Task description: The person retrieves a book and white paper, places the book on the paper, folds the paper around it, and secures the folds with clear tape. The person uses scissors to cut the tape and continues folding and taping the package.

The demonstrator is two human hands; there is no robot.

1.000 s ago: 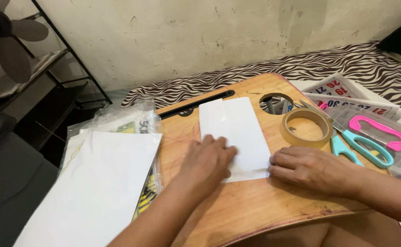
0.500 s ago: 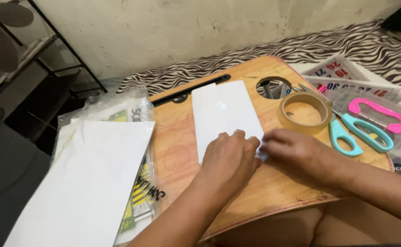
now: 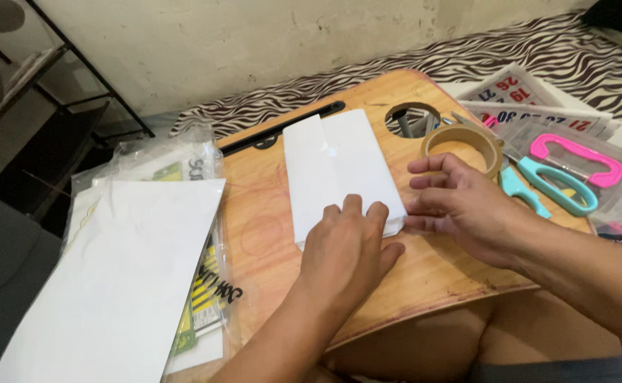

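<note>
Head camera, looking down at a wooden lap desk (image 3: 268, 234) set over the person's legs, with a zebra-print cover (image 3: 538, 50) behind it.

In the middle of the desk lies a folded white paper (image 3: 336, 167), long and narrow, with one flap laid over the other so a crease runs along its length. The left hand (image 3: 346, 248) rests palm down on the near end of the paper, fingers flat and together, gripping nothing; it seems to press the fold so the sheet stays put. The right hand (image 3: 460, 206) sits just beside the paper's right edge, fingers loosely spread and slightly curled, fingertips touching the near right corner, as if to line up or steady the edge. It holds nothing.

Behind the right hand a roll of tan tape (image 3: 463, 142) lies flat on the desk, near a round cup hole (image 3: 410, 117). Right of the tape lie teal-handled scissors (image 3: 548, 184) and pink-handled scissors (image 3: 573, 156) in clear packaging, over calendar pages (image 3: 509, 89).

To the left, a large white sheet (image 3: 112, 284) lies on a clear plastic bag of printed paper (image 3: 162, 163).
</note>
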